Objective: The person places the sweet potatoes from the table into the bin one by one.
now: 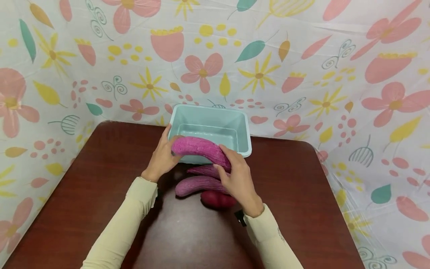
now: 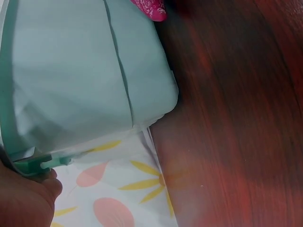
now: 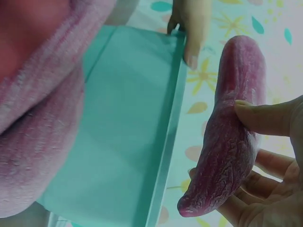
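My right hand (image 1: 239,177) grips one end of a long, curved purple sweet potato (image 1: 198,145), raised in front of the pale blue plastic bin (image 1: 249,144). In the right wrist view the thumb presses one side of this sweet potato (image 3: 236,90), with fingers behind it. My left hand (image 1: 160,158) holds the bin's left rim; the left wrist view shows only part of that hand (image 2: 28,198) by the rim corner. Two more purple sweet potatoes, a nearer one (image 1: 198,185) and a farther one (image 1: 203,170), lie before the bin, beside a dark red one (image 1: 217,200).
The bin stands at the back of a dark brown wooden table (image 1: 188,239). A white sheet (image 1: 228,48) printed with flowers and leaves hangs behind the table and along both sides. The lifted sweet potato hides part of the bin's front rim.
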A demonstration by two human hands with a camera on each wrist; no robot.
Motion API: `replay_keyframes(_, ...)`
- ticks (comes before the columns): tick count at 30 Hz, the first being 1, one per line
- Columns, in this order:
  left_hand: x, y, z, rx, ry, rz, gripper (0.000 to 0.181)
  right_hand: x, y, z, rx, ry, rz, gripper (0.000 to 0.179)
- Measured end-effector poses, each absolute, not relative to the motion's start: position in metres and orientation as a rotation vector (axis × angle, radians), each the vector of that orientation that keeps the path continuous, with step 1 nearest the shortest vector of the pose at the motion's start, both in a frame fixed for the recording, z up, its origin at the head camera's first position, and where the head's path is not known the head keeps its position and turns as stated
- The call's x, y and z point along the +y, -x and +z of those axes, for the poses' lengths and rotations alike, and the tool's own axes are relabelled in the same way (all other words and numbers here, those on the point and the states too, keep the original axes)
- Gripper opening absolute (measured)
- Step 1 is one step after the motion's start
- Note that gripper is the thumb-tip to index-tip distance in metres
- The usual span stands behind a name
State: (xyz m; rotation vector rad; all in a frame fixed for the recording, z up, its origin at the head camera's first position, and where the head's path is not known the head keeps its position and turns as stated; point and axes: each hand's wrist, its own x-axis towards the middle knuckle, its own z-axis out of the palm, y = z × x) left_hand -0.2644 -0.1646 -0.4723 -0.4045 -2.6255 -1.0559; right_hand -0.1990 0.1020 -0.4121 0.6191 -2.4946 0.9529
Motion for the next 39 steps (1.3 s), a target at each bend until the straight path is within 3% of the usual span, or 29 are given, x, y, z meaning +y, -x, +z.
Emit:
replay_keyframes(12, -0.162, 0.265, -0.470, -2.640, 0.369, -1.085, 0.067, 0.099, 0.236, -0.406, -2.523, -0.607, 0.972, 0.055)
replay_keyframes(21, -0.164, 0.265, -0.467, -2.632, 0.330, -1.076, 0.051, 0.098, 0.262, -0.400, -2.556, -0.586, 0.943, 0.054)
replay_keyframes(39, -0.158, 0.262, -0.471, -2.637, 0.333, -1.095, 0.052, 0.090, 0.294, -0.407, -2.666, -0.552, 0.933, 0.051)
